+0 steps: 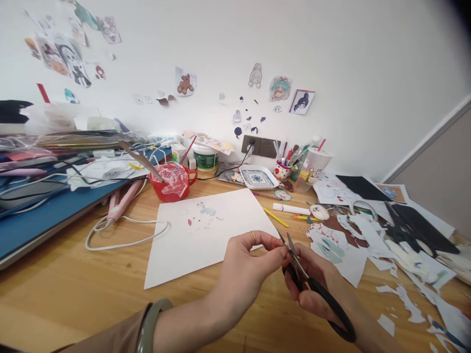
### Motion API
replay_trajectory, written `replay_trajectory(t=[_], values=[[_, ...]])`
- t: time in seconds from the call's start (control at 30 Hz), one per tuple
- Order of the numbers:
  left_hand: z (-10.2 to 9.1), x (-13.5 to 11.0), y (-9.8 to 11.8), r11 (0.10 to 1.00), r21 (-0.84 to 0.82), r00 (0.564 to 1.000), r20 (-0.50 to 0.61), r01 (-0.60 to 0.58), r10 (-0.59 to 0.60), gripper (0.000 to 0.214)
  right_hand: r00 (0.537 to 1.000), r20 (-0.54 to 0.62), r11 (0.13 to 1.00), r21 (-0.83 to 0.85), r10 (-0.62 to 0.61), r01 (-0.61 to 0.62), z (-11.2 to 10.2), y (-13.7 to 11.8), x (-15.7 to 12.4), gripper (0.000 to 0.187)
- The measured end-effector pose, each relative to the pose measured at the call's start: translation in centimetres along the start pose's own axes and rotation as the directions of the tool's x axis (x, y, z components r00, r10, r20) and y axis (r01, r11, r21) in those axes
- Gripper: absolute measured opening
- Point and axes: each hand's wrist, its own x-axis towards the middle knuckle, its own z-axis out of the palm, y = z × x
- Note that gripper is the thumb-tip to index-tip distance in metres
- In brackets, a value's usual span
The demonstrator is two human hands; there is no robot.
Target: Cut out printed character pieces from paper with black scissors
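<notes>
My right hand [318,274] grips a pair of black-handled scissors [327,301], blades pointing up and away from me and slightly parted. Close against the blades, my left hand [245,264] pinches thumb and forefinger together. Whatever sits in that pinch is too small to make out. Beyond my hands lies a white sheet of paper [172,260] bearing tiny cut-outs, among them a pale blue-green piece [208,211] and a small red one [190,222]. To the right is a cut printed sheet [331,247] with red and green shapes.
Paper scraps [405,299] and another pair of scissors [401,223] cover the right side. Behind the sheet stand a red mug [169,196], a square patterned dish [258,177] and a plastic cup [312,169]. A pink corded appliance [123,201] lies left, beside a blue board [37,215].
</notes>
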Motion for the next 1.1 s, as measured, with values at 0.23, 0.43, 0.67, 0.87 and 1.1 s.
replay_trajectory(t=[0.23, 0.43, 0.67, 0.87, 1.1], values=[[0.09, 0.01, -0.14, 1.000, -0.020, 1.000, 0.007, -0.007, 0.007, 0.006, 1.000, -0.012, 1.000, -0.011, -0.004, 0.004, 0.10, 0.05, -0.10, 0.053], [0.16, -0.02, -0.24, 1.000, -0.009, 1.000, -0.005, -0.003, 0.003, 0.007, 1.000, -0.013, 1.000, 0.007, -0.019, 0.019, 0.24, 0.07, 0.00, 0.052], [0.04, -0.04, -0.56, 1.000, -0.012, 1.000, -0.016, -0.012, 0.011, 0.005, 1.000, -0.030, 1.000, 0.004, 0.005, -0.005, 0.18, 0.23, -0.04, 0.056], [0.29, 0.08, -0.41, 0.999, -0.030, 0.999, -0.029, 0.015, -0.016, 0.004, 0.999, -0.036, 0.999, 0.027, -0.019, 0.020, 0.31, 0.54, 0.02, 0.055], [0.41, -0.09, -0.26, 0.998, -0.050, 0.999, -0.039, 0.033, -0.035, 0.005, 0.999, -0.041, 1.000, 0.025, -0.015, 0.016, 0.17, 0.62, -0.04, 0.055]])
